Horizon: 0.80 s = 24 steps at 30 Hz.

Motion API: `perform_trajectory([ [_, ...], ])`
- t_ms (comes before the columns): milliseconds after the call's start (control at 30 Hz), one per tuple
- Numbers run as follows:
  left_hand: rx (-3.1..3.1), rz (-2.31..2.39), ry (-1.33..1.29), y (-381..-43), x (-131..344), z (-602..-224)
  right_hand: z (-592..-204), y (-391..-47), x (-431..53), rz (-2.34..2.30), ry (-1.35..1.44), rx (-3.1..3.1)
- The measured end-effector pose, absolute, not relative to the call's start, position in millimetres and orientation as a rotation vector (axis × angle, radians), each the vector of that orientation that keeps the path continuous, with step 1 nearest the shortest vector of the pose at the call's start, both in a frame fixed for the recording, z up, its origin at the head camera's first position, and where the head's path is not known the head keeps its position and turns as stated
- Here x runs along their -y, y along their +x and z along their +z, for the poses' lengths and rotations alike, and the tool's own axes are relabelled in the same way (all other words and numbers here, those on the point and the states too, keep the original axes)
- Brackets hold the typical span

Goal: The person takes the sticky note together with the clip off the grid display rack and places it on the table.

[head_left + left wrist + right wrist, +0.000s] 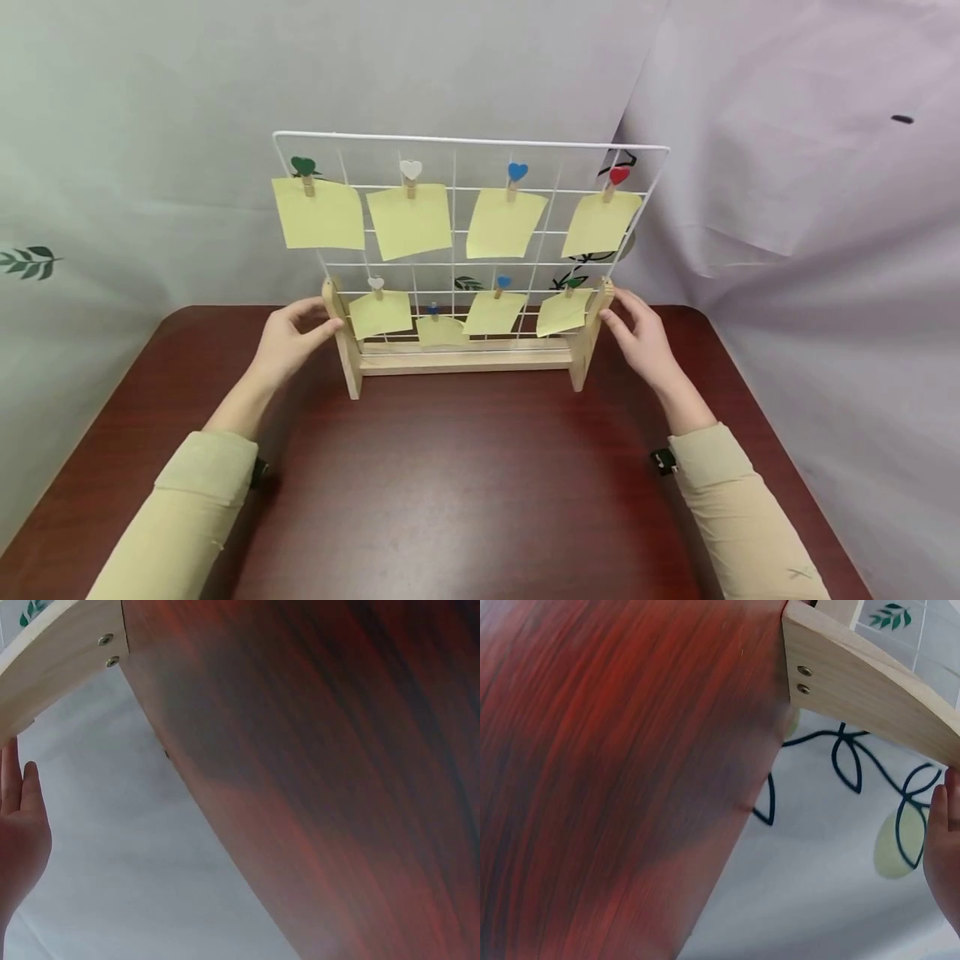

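Head view: the rack (465,361), white wire on a wooden stand, is at the far part of the worktop (465,475), midway between the hands. Two rows of yellow notes (411,221), four in each, hang on it from heart pegs (517,172). The left grip (288,337) is nearly closed, thumb in front and fingers behind, pinching the left upright (347,354); the right grip (643,333) pinches the right upright (590,346) likewise. With every note pegged, the step in hand looks to be placing or squaring up the loaded rack. The next move probably calls for both hands to act evenly, keeping the stand level, then let go together so that it does not tip.

Left wrist view: fingers meet the lower edge of the upright, beside which two screws (109,650) show; the thumb is out of sight.

Right wrist view: fingertips meet the other upright at the frame's edge; its foot seems to stand on the worktop, though how much weight it bears I cannot tell.
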<state>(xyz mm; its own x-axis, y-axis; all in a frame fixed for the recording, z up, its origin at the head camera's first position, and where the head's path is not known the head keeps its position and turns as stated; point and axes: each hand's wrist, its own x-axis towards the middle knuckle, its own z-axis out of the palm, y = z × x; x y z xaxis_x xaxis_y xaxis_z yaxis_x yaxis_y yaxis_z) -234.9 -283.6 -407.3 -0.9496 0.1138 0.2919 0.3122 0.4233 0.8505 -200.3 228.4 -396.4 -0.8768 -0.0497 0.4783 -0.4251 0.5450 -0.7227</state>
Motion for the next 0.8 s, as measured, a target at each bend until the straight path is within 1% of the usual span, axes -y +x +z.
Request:
perform_trajectory([
  [267, 2.494, -1.558, -0.385, -231, 275, -405, -392, -200, -237, 1.263, 0.360, 2.419],
  [533, 2.501, -1.554, -0.384, -234, 281, -408, -393, -198, -233, 1.232, 0.335, 2.438],
  [800, 2.530, -1.527, -0.357, -235, 286, -406, -392, -196, -227, 1.252, 0.372, 2.411],
])
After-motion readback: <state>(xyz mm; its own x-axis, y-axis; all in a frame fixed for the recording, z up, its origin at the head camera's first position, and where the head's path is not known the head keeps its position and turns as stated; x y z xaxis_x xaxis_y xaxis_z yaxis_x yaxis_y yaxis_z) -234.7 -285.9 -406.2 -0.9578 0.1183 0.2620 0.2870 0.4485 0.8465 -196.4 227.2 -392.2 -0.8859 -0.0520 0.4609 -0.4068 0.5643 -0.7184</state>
